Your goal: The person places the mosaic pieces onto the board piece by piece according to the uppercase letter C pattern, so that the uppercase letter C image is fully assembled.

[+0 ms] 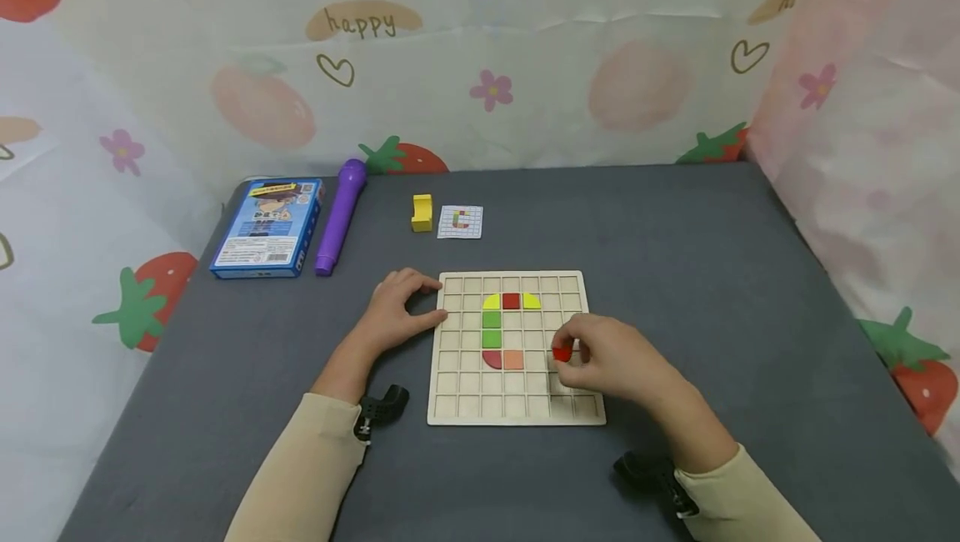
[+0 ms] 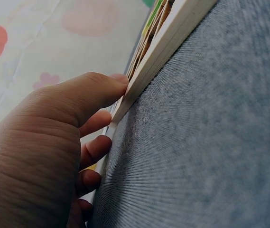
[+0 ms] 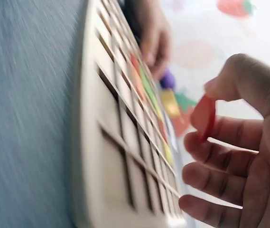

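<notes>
A square wooden grid board (image 1: 468, 383) lies on the grey table. On it sit several flat coloured pieces: yellow quarter-rounds (image 1: 491, 302), a dark red square (image 1: 511, 301), green squares (image 1: 491, 329), a crimson quarter-round (image 1: 492, 359) and an orange square (image 1: 513, 360). My left hand (image 1: 396, 308) rests against the board's left side, thumb on the rim and fingers relaxed, as the left wrist view also shows. Between thumb and fingertips my right hand (image 1: 615, 358) pinches a small red piece (image 3: 204, 117) above the board's right part. In the right wrist view this piece has a curved edge.
Behind the board lie a small card (image 1: 460, 223) printed with a coloured grid pattern and a yellow block (image 1: 422, 213). Farther left are a purple microphone-shaped object (image 1: 341, 217) and a blue box (image 1: 268, 228). A printed cloth (image 1: 547, 50) hangs along the table's back edge.
</notes>
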Demonstrator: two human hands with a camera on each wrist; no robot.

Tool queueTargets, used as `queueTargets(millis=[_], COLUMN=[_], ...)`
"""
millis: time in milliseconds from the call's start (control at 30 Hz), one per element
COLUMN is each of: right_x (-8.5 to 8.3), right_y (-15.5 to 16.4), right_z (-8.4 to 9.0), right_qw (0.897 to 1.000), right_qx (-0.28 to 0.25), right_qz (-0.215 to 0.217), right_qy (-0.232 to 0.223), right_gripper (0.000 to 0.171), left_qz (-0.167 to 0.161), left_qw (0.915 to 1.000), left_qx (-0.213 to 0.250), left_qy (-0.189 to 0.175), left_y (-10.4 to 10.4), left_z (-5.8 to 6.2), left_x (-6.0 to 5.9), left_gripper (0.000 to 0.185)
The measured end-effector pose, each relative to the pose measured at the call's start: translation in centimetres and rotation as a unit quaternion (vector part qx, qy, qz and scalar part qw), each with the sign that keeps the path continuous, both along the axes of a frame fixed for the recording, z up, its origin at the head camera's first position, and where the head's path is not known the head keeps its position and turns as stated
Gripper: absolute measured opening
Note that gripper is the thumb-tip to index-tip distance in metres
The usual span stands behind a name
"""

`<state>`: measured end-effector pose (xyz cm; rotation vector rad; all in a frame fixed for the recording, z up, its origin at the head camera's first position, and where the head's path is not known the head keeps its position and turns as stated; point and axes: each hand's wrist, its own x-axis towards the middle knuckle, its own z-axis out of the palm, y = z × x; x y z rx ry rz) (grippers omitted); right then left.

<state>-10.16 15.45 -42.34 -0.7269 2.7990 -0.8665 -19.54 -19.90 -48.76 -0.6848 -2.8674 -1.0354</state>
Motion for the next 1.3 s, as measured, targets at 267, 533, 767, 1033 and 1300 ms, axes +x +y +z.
queueTargets(millis=[267,533,767,1033,1300], right_x=[0.5,1.2,1.1,1.1,0.5], right_y=[-2.7,-2.5,-2.8,-3.3,-4.2], right_z=[-1.4,-2.1,-2.3,-2.4,-1.9], right_qw=[0.994,0.992,0.989,0.988,0.992], right_qx=[0.067,0.047,0.043,0.042,0.051], right_qz=[0.064,0.067,0.053,0.027,0.001], right_qy=[0.058,0.092,0.130,0.146,0.112], right_gripper=[0.010,0.015,0.015,0.015,0.010], left_qz=[-0.006,-0.001,0.000,0.002,0.003], left_qw=[0.9999,1.0000,1.0000,1.0000,1.0000], left_qx=[0.008,0.004,0.002,0.003,0.008], left_qy=[0.008,0.002,0.002,0.000,0.005], left_y=[0.3,0.2,0.2,-0.1,-0.2], left_z=[0.1,-0.1,0.0,0.0,0.2], left_x=[0.1,0.3,0.2,0.4,0.5], left_gripper=[0.045,0.046,0.046,0.046,0.045])
